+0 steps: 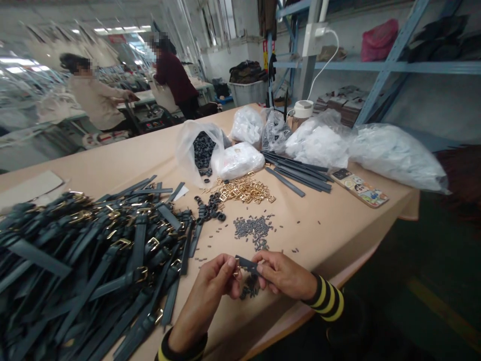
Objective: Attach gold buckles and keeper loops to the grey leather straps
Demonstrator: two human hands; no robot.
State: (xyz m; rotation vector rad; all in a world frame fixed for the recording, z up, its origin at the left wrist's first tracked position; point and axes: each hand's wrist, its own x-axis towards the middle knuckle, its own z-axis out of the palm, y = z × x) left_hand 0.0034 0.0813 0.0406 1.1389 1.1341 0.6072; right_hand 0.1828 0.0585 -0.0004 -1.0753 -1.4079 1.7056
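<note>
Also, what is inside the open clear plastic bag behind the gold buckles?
The clear plastic bag holds many small black rings. A bag of white items covers its right side, so anything there cannot be seen.

There are two hands (214, 283), one strap (246, 264) between them, six plastic bags (236, 160), one phone (359, 187) and two co-workers (95, 100).

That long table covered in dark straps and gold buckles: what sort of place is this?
Probably a factory workshop assembling straps. A heap of dark grey straps with gold buckles, a pile of loose gold metal buckles, and a person in a beige top working at a long bench nearby suggest it.
</note>
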